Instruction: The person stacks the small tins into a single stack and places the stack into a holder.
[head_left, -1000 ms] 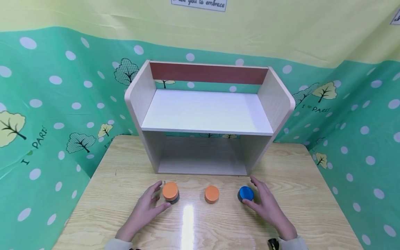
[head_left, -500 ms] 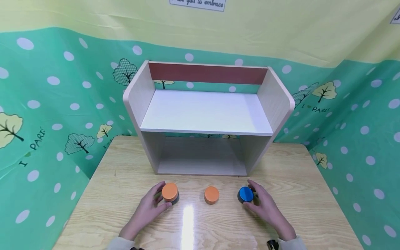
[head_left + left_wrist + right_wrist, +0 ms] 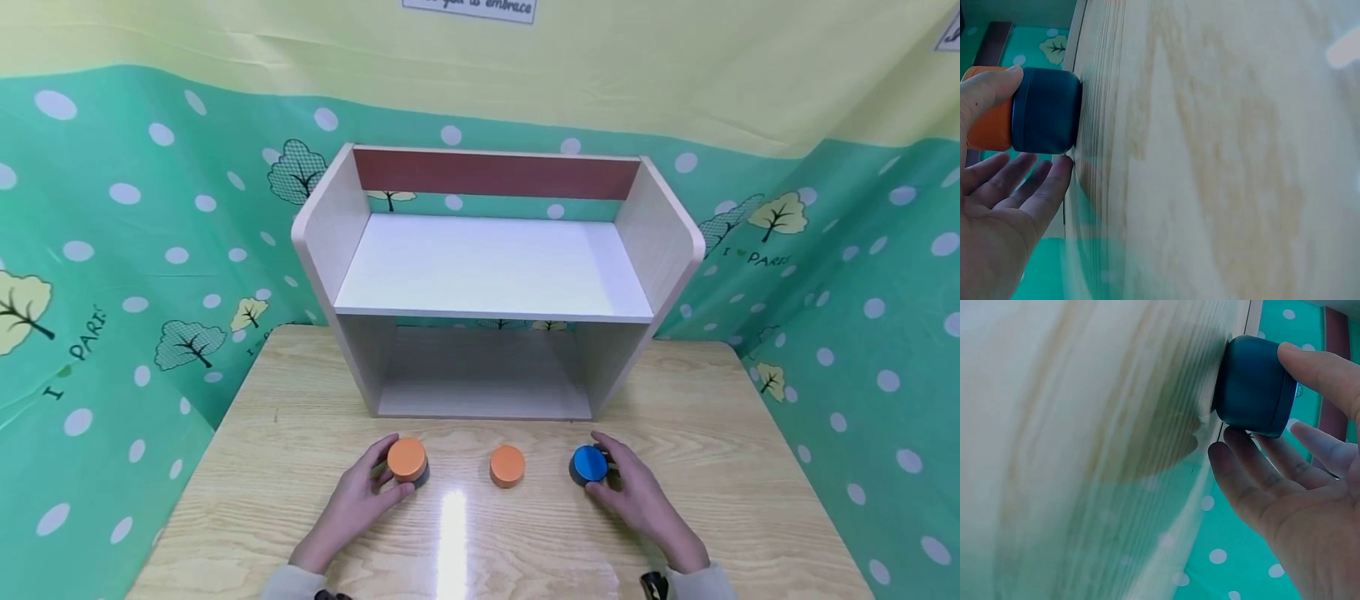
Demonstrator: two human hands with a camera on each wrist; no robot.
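Note:
At the left, an orange round block (image 3: pixel 407 457) sits on top of a dark blue round jar (image 3: pixel 1047 111). My left hand (image 3: pixel 362 487) holds this stack from the side, thumb on the orange block near the seam and fingers curled round the far side. A blue round jar (image 3: pixel 589 464) stands upright on the table at the right. My right hand (image 3: pixel 636 492) holds it, thumb at its upper edge and fingers behind it. Between the hands is a second orange round block (image 3: pixel 507 466), untouched. Fingertips behind both jars are partly hidden.
A two-level white shelf (image 3: pixel 491 267) with a reddish back bar stands behind the round pieces, on the wooden table (image 3: pixel 292 417). A green and yellow patterned curtain (image 3: pixel 187 208) hangs around the back and sides.
Both hands have closed in from beside the pieces, the left round the orange and dark blue stack, the right round the blue jar. The pieces stay in place.

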